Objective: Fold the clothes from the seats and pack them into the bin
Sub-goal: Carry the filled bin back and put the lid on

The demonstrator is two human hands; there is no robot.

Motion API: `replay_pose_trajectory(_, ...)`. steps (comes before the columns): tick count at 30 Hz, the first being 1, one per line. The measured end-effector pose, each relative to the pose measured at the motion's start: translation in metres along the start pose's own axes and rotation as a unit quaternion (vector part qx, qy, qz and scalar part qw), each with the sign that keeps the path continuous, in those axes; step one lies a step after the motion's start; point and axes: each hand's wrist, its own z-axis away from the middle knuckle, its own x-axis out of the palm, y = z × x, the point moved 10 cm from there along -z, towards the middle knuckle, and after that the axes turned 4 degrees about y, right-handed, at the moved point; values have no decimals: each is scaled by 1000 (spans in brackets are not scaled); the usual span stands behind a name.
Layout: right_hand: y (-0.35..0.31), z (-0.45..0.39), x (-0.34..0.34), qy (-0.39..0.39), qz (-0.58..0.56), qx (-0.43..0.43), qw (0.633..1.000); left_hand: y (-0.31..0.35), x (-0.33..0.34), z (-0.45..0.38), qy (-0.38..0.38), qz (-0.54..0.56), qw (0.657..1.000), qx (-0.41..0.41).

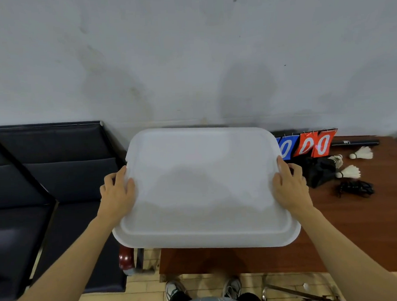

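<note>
A white plastic bin lid point(203, 188) fills the middle of the view, held level over the left end of a brown wooden table point(355, 223). My left hand point(117, 192) grips its left edge and my right hand point(287, 185) grips its right edge, thumbs on top. The bin itself is hidden under the lid. The dark blue padded seats point(46, 179) at the left have no clothes showing on them.
On the table to the right stand a blue and red flip scoreboard point(306, 145), several white shuttlecocks point(351, 171), a black pouch point(319, 172), a tangled black cord point(356, 187) and a black tube point(354, 142). A grey wall rises behind. My feet point(203, 289) stand on light floor tiles.
</note>
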Motion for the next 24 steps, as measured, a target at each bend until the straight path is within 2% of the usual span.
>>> replay_pose_trajectory(3,1,0,0,3,-46,8,999,-4,0,-1,3,14,1000,-7)
replay_pose_trajectory(8,2,7,-21,116,26,29,993,-7,-4,-1,31,18,999,-15)
replay_pose_trajectory(13,18,5,-7,31,94,114,988,-10,-2,1,29,-25,997,-60)
replay_pose_trajectory(16,15,3,-9,57,100,91,989,0,-9,2,53,-41,998,-4)
replay_pose_trajectory(20,3,4,-14,77,121,55,988,7,-19,3,132,-97,986,34)
replay_pose_trajectory(24,1,3,-15,86,130,42,987,18,-17,4,143,-122,979,74)
